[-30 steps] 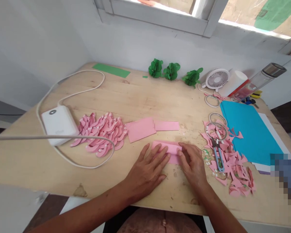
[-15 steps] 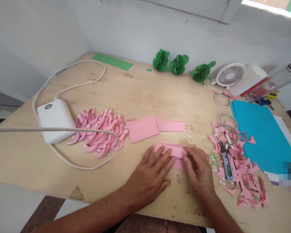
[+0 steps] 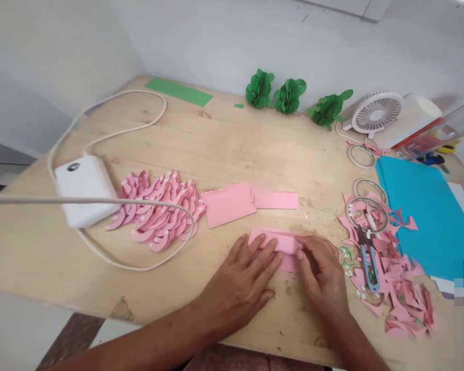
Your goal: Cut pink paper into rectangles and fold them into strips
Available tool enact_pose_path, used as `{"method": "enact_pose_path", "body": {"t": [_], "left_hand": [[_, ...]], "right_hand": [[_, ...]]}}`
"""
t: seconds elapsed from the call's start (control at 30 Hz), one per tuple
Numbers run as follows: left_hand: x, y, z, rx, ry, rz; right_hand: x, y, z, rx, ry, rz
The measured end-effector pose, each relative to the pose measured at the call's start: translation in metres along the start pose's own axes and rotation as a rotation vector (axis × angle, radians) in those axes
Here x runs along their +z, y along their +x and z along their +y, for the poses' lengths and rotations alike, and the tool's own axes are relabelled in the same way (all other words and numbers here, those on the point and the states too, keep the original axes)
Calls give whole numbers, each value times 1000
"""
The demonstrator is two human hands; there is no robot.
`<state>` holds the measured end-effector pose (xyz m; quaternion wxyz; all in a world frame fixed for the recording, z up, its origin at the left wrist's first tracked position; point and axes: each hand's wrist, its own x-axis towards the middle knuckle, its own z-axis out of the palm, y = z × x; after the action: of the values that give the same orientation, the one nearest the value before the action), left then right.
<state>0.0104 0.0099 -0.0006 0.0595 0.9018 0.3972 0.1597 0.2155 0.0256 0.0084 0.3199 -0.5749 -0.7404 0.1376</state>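
A folded pink paper strip (image 3: 284, 243) lies near the table's front edge, with a wider pink layer showing below the fold. My left hand (image 3: 244, 283) rests flat over its left part, fingers stretched and slightly apart. At the right end, my right hand (image 3: 325, 273) pinches the paper's edge between thumb and forefinger. Just beyond are a stack of pink paper sheets (image 3: 230, 206) and a narrow pink paper piece (image 3: 276, 200). Left of those sits a heap of curved pink paper cutouts (image 3: 162, 206) dotted with small white bits.
At right, snips (image 3: 369, 263) lie on pink scraps (image 3: 406, 288) beside tape rolls (image 3: 384, 221) and blue sheets (image 3: 429, 216). A white power bank (image 3: 87, 190) with a looping cable (image 3: 170, 257) is at left. Green paper shapes (image 3: 290, 96) and a small fan (image 3: 377, 114) stand along the wall.
The camera view has shifted slightly, so things on the right appear farther right. Both hands keep nearly the same position on the folded pink paper.
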Motion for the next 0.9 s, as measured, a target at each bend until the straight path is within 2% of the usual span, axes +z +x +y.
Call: {"method": "enact_pose_path", "body": {"t": [0.9], "left_hand": [[1, -2, 2, -43, 13, -39]], "right_hand": [[2, -1, 3, -14, -30, -11]]}}
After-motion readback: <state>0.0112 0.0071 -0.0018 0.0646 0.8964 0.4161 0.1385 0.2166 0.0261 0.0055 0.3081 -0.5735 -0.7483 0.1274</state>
